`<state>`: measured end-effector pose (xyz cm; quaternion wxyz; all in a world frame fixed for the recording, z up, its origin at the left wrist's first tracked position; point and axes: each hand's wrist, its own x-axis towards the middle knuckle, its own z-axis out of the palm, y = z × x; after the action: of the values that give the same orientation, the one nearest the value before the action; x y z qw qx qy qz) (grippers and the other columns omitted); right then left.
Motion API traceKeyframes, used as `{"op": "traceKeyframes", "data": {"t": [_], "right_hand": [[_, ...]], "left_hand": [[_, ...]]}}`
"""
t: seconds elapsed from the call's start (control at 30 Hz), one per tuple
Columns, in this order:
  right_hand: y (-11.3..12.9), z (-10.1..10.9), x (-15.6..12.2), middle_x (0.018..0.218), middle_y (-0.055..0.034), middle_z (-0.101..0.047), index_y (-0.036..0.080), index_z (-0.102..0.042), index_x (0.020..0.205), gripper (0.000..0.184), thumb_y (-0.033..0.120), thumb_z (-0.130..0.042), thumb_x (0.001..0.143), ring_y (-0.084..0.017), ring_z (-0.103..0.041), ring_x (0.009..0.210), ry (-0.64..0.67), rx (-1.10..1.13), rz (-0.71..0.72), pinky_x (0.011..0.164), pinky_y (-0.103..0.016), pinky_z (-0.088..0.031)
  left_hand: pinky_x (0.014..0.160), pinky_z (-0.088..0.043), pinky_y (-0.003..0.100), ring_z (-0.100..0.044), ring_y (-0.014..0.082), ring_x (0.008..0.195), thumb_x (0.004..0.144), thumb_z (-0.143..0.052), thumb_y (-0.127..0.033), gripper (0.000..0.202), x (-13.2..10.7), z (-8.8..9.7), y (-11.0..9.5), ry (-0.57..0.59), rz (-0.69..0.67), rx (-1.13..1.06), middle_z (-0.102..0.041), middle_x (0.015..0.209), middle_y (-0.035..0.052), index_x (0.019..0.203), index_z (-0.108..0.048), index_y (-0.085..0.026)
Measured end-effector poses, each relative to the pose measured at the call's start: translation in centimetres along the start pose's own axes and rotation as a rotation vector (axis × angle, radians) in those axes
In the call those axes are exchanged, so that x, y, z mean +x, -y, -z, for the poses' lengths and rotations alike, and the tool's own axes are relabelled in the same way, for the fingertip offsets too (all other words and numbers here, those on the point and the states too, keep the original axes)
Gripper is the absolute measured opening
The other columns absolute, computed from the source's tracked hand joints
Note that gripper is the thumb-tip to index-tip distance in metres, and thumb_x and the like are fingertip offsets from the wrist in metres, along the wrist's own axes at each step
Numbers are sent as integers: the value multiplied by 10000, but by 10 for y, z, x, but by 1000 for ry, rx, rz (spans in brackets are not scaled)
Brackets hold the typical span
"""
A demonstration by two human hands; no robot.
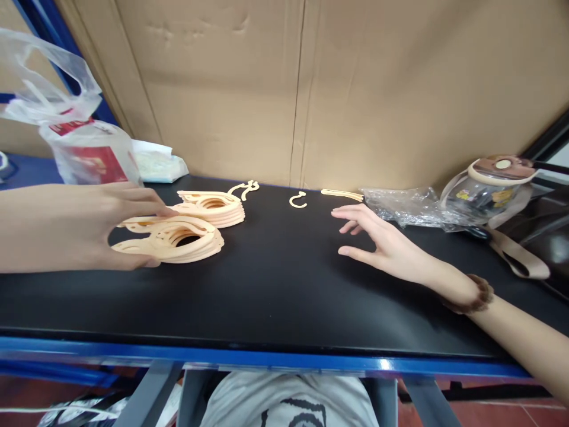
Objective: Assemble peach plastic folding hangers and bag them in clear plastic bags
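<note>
My left hand (pixel 106 225) curves around the left end of a near stack of cream plastic hanger pieces (pixel 200 249), fingers along the far side and thumb along the near side. Just behind it lies a second stack of the same pieces (pixel 226 214). My right hand (pixel 371 240) hovers over the right half of the black table, fingers apart and holding nothing. Several loose hooks (pixel 249 188) lie beyond the stacks. One single hook (pixel 298 200) rests near the back middle. Thin cream strips (pixel 342 194) lie behind my right hand.
Cardboard (pixel 222 89) walls off the back of the black table (pixel 267 296). A plastic bag with a container (pixel 95 154) and a tissue pack (pixel 160 163) stand at left. Clear wrapping (pixel 404 204) and a strapped clear bottle (pixel 484 190) are at right.
</note>
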<state>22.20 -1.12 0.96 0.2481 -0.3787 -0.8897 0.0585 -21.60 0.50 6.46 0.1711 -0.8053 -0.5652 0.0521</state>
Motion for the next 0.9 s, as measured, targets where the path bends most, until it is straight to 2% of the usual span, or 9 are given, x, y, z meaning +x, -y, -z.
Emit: {"op": "traceKeyframes", "data": {"t": [0.07, 0.13, 0.27, 0.37, 0.43, 0.6, 0.7, 0.8, 0.9], "right_hand": [[1, 0, 0, 1393, -83, -429, 301, -390, 1368, 504, 440, -530, 904, -206, -613, 1003, 8, -7, -2, 841, -390, -566], [3, 1, 0, 1389, -84, -430, 297, -391, 1369, 501, 435, -526, 907, -201, -614, 1004, 18, -14, -3, 847, -385, -565], [4, 1, 0, 1383, -82, -437, 294, -395, 1366, 490, 424, -524, 912, -192, -615, 1003, 42, -19, -1, 875, -379, -554], [3, 1, 0, 1379, -81, -440, 294, -407, 1359, 477, 420, -523, 914, -189, -616, 1005, 56, -13, -5, 876, -372, -553], [3, 0, -1, 1376, -80, -441, 294, -415, 1354, 468, 421, -520, 915, -188, -619, 1002, 69, -8, -6, 871, -367, -554], [4, 0, 0, 1356, -69, -453, 296, -430, 1341, 444, 410, -518, 921, -177, -619, 997, 110, 3, -17, 879, -352, -543], [4, 0, 0, 1363, -65, -445, 299, -428, 1343, 440, 402, -516, 925, -173, -619, 996, 133, 5, -29, 871, -343, -539], [4, -1, 0, 1371, -64, -442, 297, -424, 1354, 445, 404, -505, 930, -175, -617, 1009, 156, -4, -26, 866, -336, -533], [5, 0, -1, 1381, -67, -442, 289, -433, 1351, 435, 423, -478, 941, -176, -624, 975, 178, -52, -19, 859, -347, -528]], "left_hand": [[939, -373, 257, -562, 175, 1090, 629, -500, -715, 742, 0, -2, 3, 73, -39, -5, -616, 1222, -39, 1201, -626, -260], [921, -385, 249, -555, 176, 1112, 651, -506, -678, 696, -2, 0, -2, 79, -26, -2, -600, 1259, -41, 1202, -621, -270], [905, -401, 241, -564, 164, 1105, 696, -465, -562, 574, -11, 12, -21, 4, -77, -38, -607, 1248, -55, 1166, -630, -278], [887, -410, 237, -585, 163, 1073, 703, -474, -521, 513, -15, 16, -29, -4, -80, -87, -632, 1204, -62, 1127, -648, -291], [866, -415, 235, -605, 161, 1033, 725, -475, -514, 469, -13, 14, -27, 25, -103, -119, -655, 1154, -63, 1100, -660, -301], [804, -427, 228, -627, 152, 944, 818, -403, -505, 378, -2, 6, -17, 129, -259, -201, -692, 1050, -79, 1002, -691, -343], [787, -436, 223, -631, 145, 908, 832, -393, -486, 365, 0, 5, -15, 154, -261, -209, -702, 1006, -75, 963, -701, -342], [834, -439, 240, -629, 157, 957, 799, -434, -478, 355, -2, 2, -14, 132, -218, -182, -700, 1047, -70, 984, -706, -347], [842, -451, 265, -641, 175, 946, 754, -482, -502, 374, -7, -1, -15, 38, -189, -150, -703, 1045, -57, 1003, -708, -339]]}}
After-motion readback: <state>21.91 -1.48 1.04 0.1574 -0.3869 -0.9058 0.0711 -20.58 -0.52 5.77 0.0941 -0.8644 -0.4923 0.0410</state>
